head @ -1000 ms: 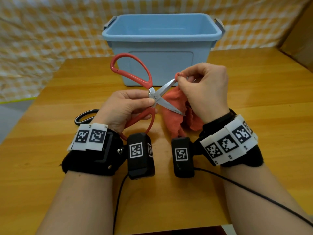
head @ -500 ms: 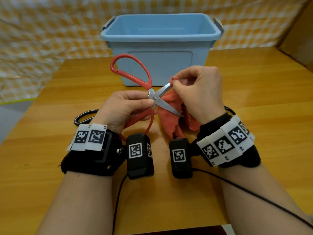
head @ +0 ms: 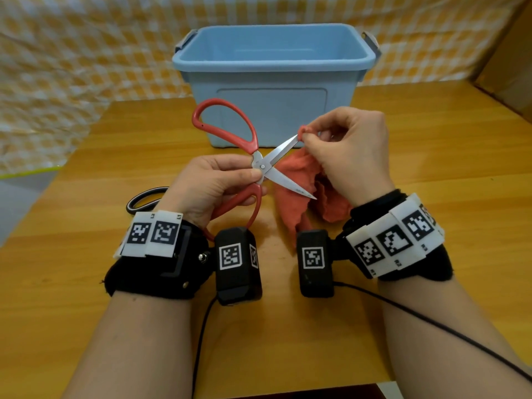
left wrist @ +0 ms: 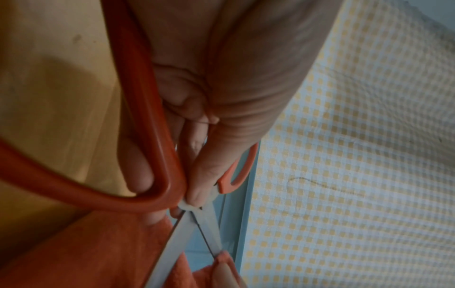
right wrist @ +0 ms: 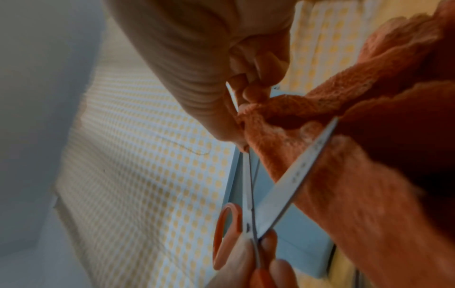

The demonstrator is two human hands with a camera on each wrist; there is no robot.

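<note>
Red-handled scissors [head: 260,165] [left wrist: 197,228] [right wrist: 248,198] are spread wide above the wooden table [head: 431,156]. My left hand [head: 213,185] grips them at the pivot, fingers through the lower loop. My right hand [head: 345,151] pinches a bunched orange-red cloth [head: 299,185] [right wrist: 344,155] over the tip of the upper blade. The rest of the cloth hangs down behind the lower blade, under my right palm. In the left wrist view the cloth [left wrist: 86,253] fills the lower left.
A light blue plastic bin [head: 273,82] stands open just behind the hands. A black loop, like another scissor handle [head: 144,200], lies on the table left of my left wrist. A yellow checked cloth [head: 72,67] hangs at the back. A cardboard box [head: 509,61] sits far right.
My right hand slid the pinched cloth along the upper blade inward, then back out to its tip. The left hand and scissors stayed nearly still.
</note>
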